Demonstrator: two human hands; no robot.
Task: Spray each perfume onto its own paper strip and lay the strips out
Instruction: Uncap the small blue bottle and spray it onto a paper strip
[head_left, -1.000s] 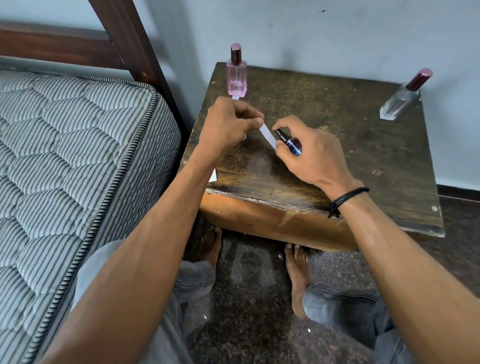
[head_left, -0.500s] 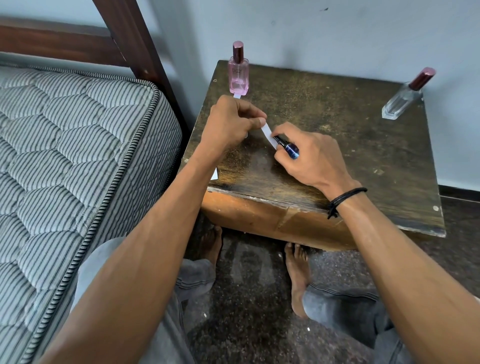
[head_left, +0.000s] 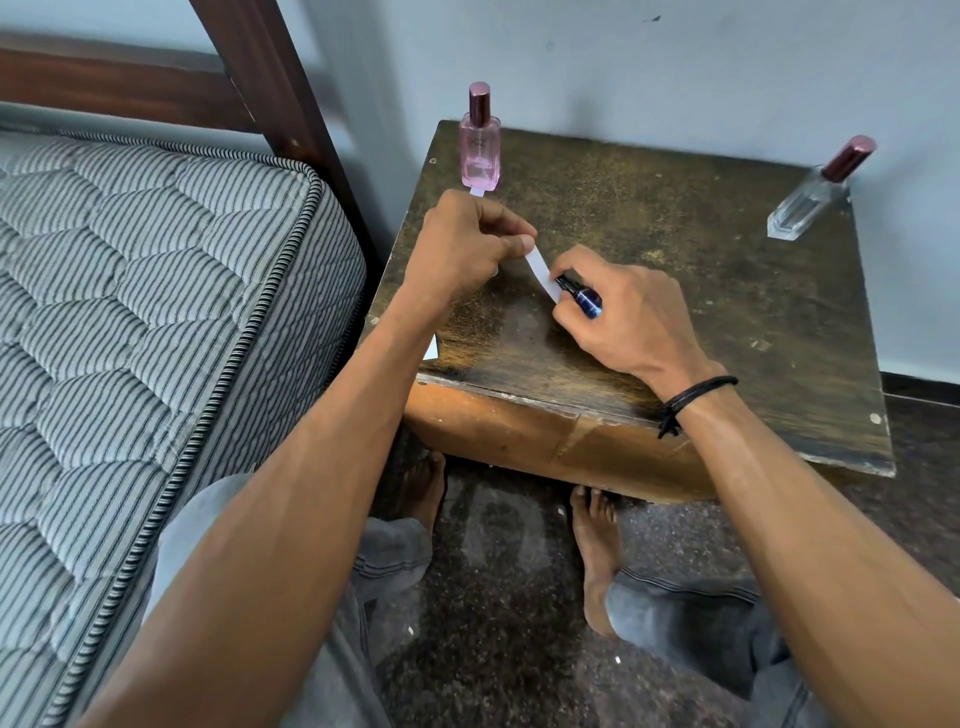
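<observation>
My left hand (head_left: 467, 244) pinches one end of a white paper strip (head_left: 541, 271) above the worn wooden table (head_left: 649, 249). My right hand (head_left: 623, 317) grips a small dark blue perfume sprayer (head_left: 582, 297), its black nozzle almost touching the strip's free end. A pink perfume bottle (head_left: 480, 150) with a maroon cap stands at the table's back left, with another white strip (head_left: 477, 192) peeking out in front of it, mostly hidden by my left hand. A clear bottle (head_left: 810, 200) with a maroon cap stands at the back right.
A corner of white paper (head_left: 431, 349) shows at the table's left edge beside my left forearm. A striped mattress (head_left: 156, 312) and dark bed post (head_left: 291, 104) are close on the left. The wall runs behind the table. My bare feet are on the dark floor below.
Both hands have stayed nearly in place; the sprayer's nozzle has closed in on the strip's free end. The camera view shifted slightly.
</observation>
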